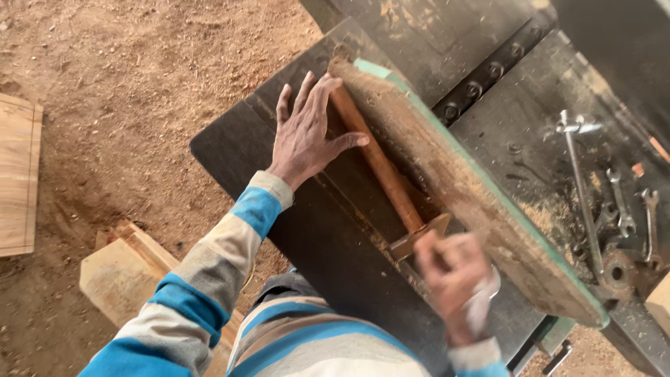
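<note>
A long reddish-brown wooden stick [380, 164] lies on the dark metal machine table [307, 230], pressed against a dusty green-edged fence [481, 202]. My left hand [306, 132] rests flat on the stick's far end, fingers spread, thumb laid over the wood. Blurred with motion, my right hand [453, 279] is closed around a small wooden push block [419, 241] at the stick's near end. Both arms wear blue, grey and cream striped sleeves.
Several spanners [624, 209] and a long metal rod [583, 195] lie on the machine's right side. Sawdust covers the dirt floor [125, 84]. Pale wooden boards sit at the left edge [17, 174] and below the table [129, 272].
</note>
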